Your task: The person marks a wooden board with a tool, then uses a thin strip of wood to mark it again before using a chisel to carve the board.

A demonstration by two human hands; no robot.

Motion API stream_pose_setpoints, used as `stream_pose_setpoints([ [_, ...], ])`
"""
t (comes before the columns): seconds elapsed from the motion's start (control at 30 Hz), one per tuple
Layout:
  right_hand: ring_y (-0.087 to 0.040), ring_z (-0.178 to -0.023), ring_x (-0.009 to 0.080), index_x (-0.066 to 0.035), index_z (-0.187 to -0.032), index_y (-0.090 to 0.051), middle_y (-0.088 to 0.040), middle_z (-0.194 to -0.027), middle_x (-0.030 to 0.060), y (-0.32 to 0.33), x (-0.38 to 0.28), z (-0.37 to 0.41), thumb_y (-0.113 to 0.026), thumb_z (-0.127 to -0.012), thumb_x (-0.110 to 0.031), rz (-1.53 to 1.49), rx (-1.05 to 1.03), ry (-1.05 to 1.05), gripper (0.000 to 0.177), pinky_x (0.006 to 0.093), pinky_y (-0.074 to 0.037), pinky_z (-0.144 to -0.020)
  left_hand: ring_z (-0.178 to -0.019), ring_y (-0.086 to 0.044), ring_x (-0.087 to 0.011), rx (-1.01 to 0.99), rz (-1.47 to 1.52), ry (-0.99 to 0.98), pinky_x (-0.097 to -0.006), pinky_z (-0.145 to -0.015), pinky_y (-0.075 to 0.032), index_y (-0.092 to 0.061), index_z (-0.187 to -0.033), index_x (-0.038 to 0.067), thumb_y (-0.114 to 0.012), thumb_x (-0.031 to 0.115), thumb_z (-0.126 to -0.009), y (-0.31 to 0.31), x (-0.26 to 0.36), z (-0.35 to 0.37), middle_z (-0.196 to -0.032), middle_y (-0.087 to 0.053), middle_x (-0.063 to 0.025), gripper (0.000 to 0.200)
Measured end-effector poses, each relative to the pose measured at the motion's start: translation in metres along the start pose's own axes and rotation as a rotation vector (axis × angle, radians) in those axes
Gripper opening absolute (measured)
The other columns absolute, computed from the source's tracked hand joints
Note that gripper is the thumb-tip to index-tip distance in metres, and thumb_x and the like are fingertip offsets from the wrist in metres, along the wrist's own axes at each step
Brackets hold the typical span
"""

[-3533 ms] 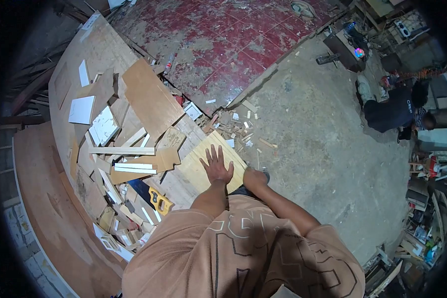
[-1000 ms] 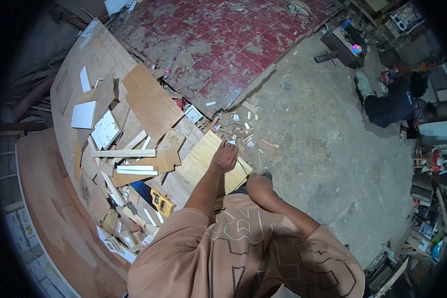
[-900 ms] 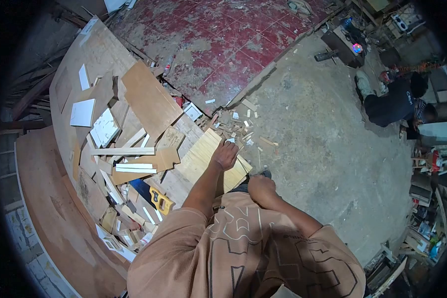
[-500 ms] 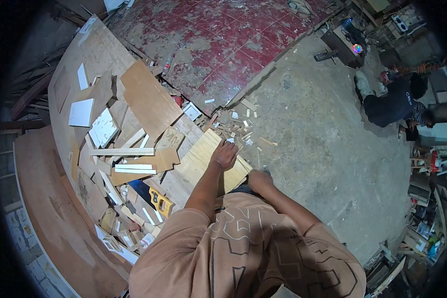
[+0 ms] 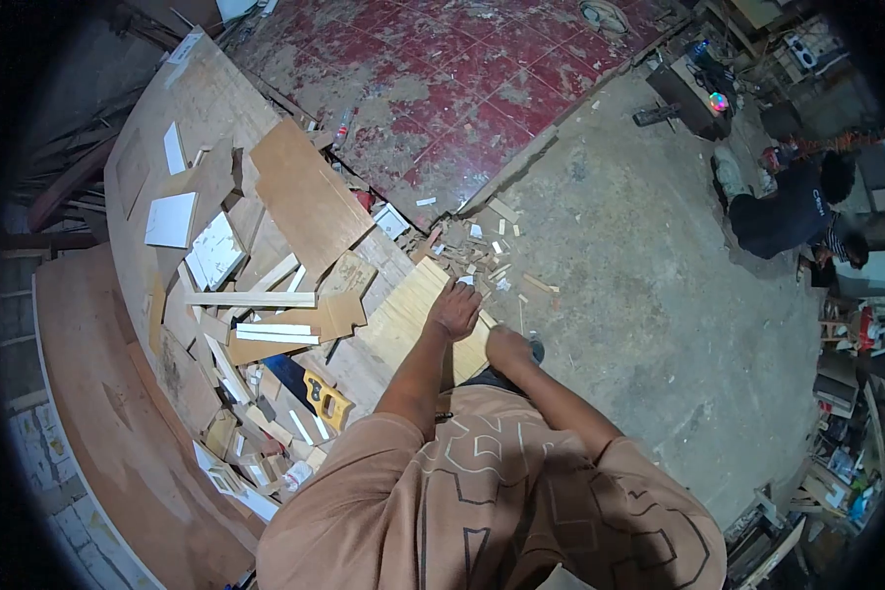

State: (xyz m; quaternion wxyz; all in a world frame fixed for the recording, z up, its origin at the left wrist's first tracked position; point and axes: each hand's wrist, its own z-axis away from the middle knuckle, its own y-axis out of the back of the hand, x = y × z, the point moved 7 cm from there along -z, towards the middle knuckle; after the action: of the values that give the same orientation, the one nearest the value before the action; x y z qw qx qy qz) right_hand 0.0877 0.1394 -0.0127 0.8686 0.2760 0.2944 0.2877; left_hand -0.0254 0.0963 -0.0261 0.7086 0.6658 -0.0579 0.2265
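A pale wooden board (image 5: 403,313) lies at the near end of the worktable, right in front of my body. My left hand (image 5: 454,311) rests on its far-right edge with the fingers curled down onto it, holding it. My right hand (image 5: 507,348) is closed in a fist beside the board's right edge, close to my left hand. Whatever the right hand grips is hidden by the fist. A handsaw (image 5: 326,399) with a yellow handle and dark blue blade lies to the left among wood offcuts.
The worktable (image 5: 234,93) carries a brown sheet (image 5: 310,197), white panels (image 5: 216,253) and white-faced strips (image 5: 251,299). Small offcuts (image 5: 477,254) litter the concrete floor (image 5: 639,295) beyond the board. At the far right, a person (image 5: 782,211) in dark clothing bends low.
My right hand has moved up and left along the board's edge, closer to my left hand. The left hand stays on the board. The whole view has shifted slightly.
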Motion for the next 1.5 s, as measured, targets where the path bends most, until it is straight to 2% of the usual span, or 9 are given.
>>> stream_pose_setpoints([
  [0.07, -0.069, -0.087, 0.0370, 0.000, -0.091, -0.069, -0.069, -0.093, 0.0223, 0.008, 0.018, 0.031, -0.048, -0.085, -0.014, 0.011, -0.032, -0.021, 0.026, 0.0457, -0.055, -0.072, -0.109, -0.048, -0.0344, -0.011, 0.009, 0.007, -0.0505, -0.107, -0.027, -0.058, -0.102, 0.005, -0.052, 0.025, -0.084, 0.004, 0.004, 0.000, -0.102, -0.055, -0.0167, 0.027],
  [0.23, -0.068, -0.089, 0.0383, -0.001, -0.089, -0.071, -0.069, -0.094, 0.0221, 0.063, 0.011, 0.095, -0.052, -0.082, -0.013, 0.112, -0.130, 0.090, 0.023, 0.0459, -0.055, -0.074, -0.111, -0.047, -0.0347, -0.044, -0.013, 0.016, -0.0506, -0.107, -0.027, -0.059, -0.101, 0.005, -0.050, 0.025, -0.085, -0.001, 0.005, 0.000, -0.103, -0.055, -0.0171, 0.028],
  [0.4, -0.067, -0.093, 0.0375, 0.000, -0.094, -0.069, -0.067, -0.100, 0.0234, 0.008, 0.005, 0.005, -0.050, -0.083, -0.013, 0.048, -0.157, -0.037, 0.025, 0.0476, -0.054, -0.077, -0.109, -0.049, -0.0346, 0.005, 0.007, 0.011, -0.0500, -0.107, -0.027, -0.058, -0.097, 0.004, -0.050, 0.024, -0.085, 0.002, 0.006, -0.001, -0.102, -0.055, -0.0169, 0.025],
  [0.47, -0.067, -0.093, 0.0377, 0.001, -0.098, -0.066, -0.067, -0.098, 0.0248, -0.001, 0.002, -0.012, -0.049, -0.084, -0.012, 0.023, 0.003, 0.043, 0.026, 0.0473, -0.054, -0.077, -0.108, -0.049, -0.0345, 0.021, 0.019, -0.001, -0.0499, -0.107, -0.027, -0.058, -0.097, 0.004, -0.050, 0.025, -0.085, 0.005, 0.004, 0.001, -0.102, -0.055, -0.0169, 0.025],
  [0.57, -0.067, -0.091, 0.0385, 0.002, -0.097, -0.066, -0.067, -0.097, 0.0261, -0.011, 0.027, 0.016, -0.049, -0.084, -0.012, -0.002, -0.005, 0.020, 0.025, 0.0473, -0.055, -0.075, -0.111, -0.048, -0.0344, -0.069, -0.015, 0.018, -0.0498, -0.108, -0.026, -0.058, -0.101, 0.004, -0.051, 0.026, -0.085, -0.001, 0.004, -0.002, -0.103, -0.055, -0.0169, 0.028],
  [0.73, -0.068, -0.089, 0.0398, 0.003, -0.093, -0.068, -0.066, -0.096, 0.0285, 0.042, 0.016, 0.087, -0.049, -0.083, -0.011, 0.079, -0.139, 0.113, 0.025, 0.0479, -0.055, -0.073, -0.112, -0.048, -0.0342, -0.080, -0.023, 0.032, -0.0502, -0.109, -0.025, -0.058, -0.103, 0.004, -0.051, 0.026, -0.085, -0.002, 0.005, 0.000, -0.105, -0.055, -0.0170, 0.029],
  [1.0, -0.068, -0.085, 0.0401, 0.004, -0.094, -0.066, -0.068, -0.094, 0.0256, -0.013, 0.019, -0.011, -0.047, -0.085, -0.013, -0.035, 0.133, 0.056, 0.027, 0.0490, -0.055, -0.072, -0.108, -0.048, -0.0344, 0.000, -0.013, -0.014, -0.0498, -0.106, -0.028, -0.058, -0.098, 0.005, -0.051, 0.026, -0.086, 0.006, 0.003, -0.003, -0.099, -0.055, -0.0162, 0.026],
  [1.23, -0.068, -0.089, 0.0393, 0.002, -0.093, -0.069, -0.068, -0.095, 0.0247, 0.057, 0.019, 0.108, -0.047, -0.086, -0.013, 0.085, -0.198, 0.085, 0.027, 0.0482, -0.054, -0.075, -0.102, -0.050, -0.0303, 0.026, -0.065, -0.014, -0.0467, -0.104, -0.028, -0.055, -0.096, 0.006, -0.049, 0.028, -0.087, 0.001, 0.005, 0.000, -0.095, -0.056, -0.0136, 0.024],
  [1.5, -0.067, -0.095, 0.0383, 0.002, -0.095, -0.069, -0.068, -0.101, 0.0234, -0.001, 0.008, -0.001, -0.049, -0.085, -0.015, -0.033, -0.043, -0.053, 0.028, 0.0463, -0.054, -0.078, -0.104, -0.050, -0.0309, 0.044, -0.037, -0.004, -0.0465, -0.104, -0.029, -0.056, -0.100, 0.005, -0.050, 0.027, -0.086, 0.006, 0.004, -0.001, -0.098, -0.056, -0.0151, 0.027],
])
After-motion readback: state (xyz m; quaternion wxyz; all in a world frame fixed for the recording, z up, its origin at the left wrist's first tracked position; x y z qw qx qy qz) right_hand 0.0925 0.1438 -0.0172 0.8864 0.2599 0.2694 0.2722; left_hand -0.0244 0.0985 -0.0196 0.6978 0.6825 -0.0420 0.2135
